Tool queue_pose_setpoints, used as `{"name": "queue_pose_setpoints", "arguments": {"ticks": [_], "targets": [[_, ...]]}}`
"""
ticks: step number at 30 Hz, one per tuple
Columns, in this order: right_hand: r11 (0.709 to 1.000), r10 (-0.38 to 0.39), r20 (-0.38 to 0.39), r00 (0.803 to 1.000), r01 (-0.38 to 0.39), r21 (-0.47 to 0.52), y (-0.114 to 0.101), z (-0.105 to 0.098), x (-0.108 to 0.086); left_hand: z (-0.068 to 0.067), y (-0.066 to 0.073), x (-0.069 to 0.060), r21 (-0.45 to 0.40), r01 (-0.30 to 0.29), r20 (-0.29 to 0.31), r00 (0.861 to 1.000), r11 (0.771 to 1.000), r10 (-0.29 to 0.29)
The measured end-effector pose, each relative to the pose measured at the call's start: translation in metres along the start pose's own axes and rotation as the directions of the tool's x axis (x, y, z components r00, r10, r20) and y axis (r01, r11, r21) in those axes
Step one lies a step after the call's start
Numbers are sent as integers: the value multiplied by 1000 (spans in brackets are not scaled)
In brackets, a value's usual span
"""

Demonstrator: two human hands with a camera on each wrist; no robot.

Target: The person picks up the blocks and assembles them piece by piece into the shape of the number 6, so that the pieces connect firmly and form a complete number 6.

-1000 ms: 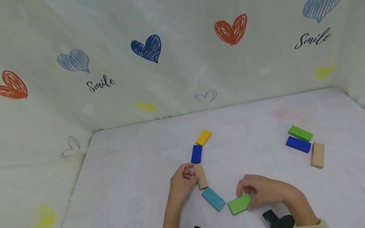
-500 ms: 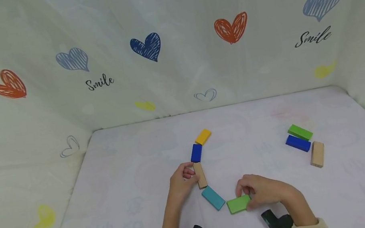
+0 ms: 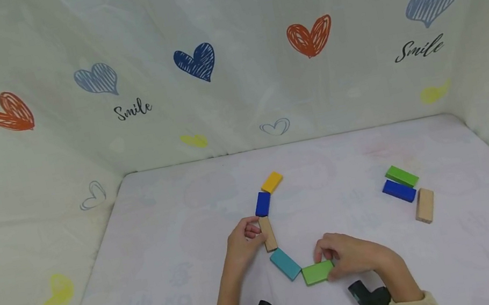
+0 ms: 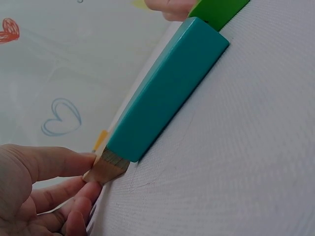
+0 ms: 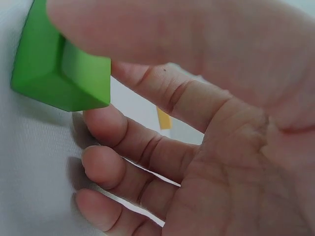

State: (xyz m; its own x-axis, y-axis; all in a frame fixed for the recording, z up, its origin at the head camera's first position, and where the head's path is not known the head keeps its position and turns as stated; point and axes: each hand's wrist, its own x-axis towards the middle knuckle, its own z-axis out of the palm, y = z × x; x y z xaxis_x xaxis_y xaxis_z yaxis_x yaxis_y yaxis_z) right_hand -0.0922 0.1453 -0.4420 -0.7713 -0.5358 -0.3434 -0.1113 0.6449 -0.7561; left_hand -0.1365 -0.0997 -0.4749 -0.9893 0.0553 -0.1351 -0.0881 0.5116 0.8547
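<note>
My left hand (image 3: 242, 243) holds a natural wood block (image 3: 268, 234) between thumb and fingers. A blue block (image 3: 263, 204) and a yellow block (image 3: 272, 182) continue the curved row beyond it. Toward me, a teal block (image 3: 286, 264) lies at a slant, close to the wood one. With thumb and index finger, my right hand (image 3: 353, 253) pinches a light green block (image 3: 317, 273), whose left end meets the teal block's near corner. In the right wrist view the thumb covers part of this green block (image 5: 64, 73), while the other fingertips lie near the cloth.
To the right lie another green block (image 3: 402, 176), a second blue block (image 3: 399, 191) and a second wood block (image 3: 425, 206). White cloth covers the table (image 3: 176, 295). A heart-printed curtain (image 3: 263, 89) stands behind and at both sides.
My right hand has slid the light green block left, closing the small gap to the teal block. My left hand stays at the wood block.
</note>
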Motion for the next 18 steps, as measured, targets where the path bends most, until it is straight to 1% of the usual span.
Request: {"name": "queue_pose_setpoints", "arguments": {"ticks": [10,18], "targets": [[1000,-14,-11,1000,14,18,3,-2,-3,0,1,0,4,11,0,1000,1000,-11],[999,-16,-21,1000,17,35,6,-5,-4,-1,2,-1,-1,1,3,1000,1000,-1]]}}
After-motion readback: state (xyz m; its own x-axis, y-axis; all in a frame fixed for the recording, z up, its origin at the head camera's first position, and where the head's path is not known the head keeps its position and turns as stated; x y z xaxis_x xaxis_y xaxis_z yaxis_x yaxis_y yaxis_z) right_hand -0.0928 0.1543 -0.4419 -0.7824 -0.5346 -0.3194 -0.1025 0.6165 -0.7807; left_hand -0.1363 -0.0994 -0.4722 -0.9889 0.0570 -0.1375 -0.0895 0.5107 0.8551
